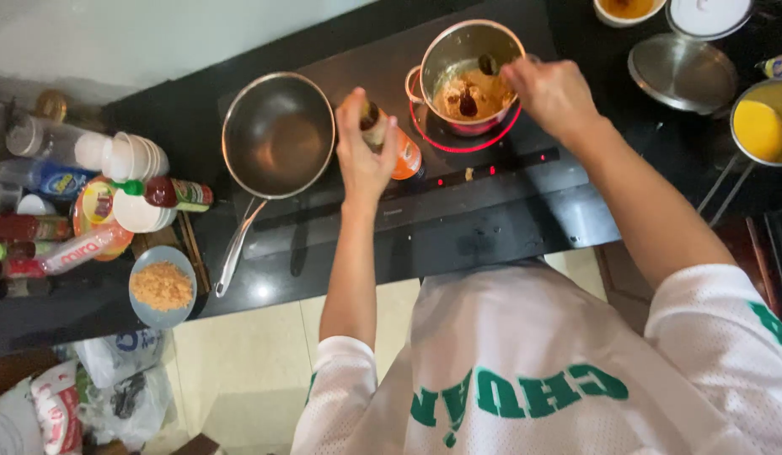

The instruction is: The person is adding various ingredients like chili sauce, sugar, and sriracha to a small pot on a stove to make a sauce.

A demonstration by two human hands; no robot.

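Worktop: black and glossy, running along a pale wall; a cream tiled floor shows below its near edge.
Cooktop: a black glass panel set in the middle of the worktop, one ring glowing red under the small pot.
Small pot: steel with red handles, on the lit ring near the back edge, holding a brown, grainy mix.
Sauce bottle: dark neck and orange label, tilted, between the two pans at the cooktop's middle.
Left hand: fingers wrapped around the sauce bottle's upper part, closed on it.
Right hand: at the small pot's right rim, fingers pinched on a spoon whose bowl hangs over the mix.
Frying pan: empty steel, left of the bottle, handle pointing toward the near edge.
Left end: sauce bottles, stacked white bowls and a blue plate of crumbs.
Right end: a steel lid and a bowl of yellow liquid.
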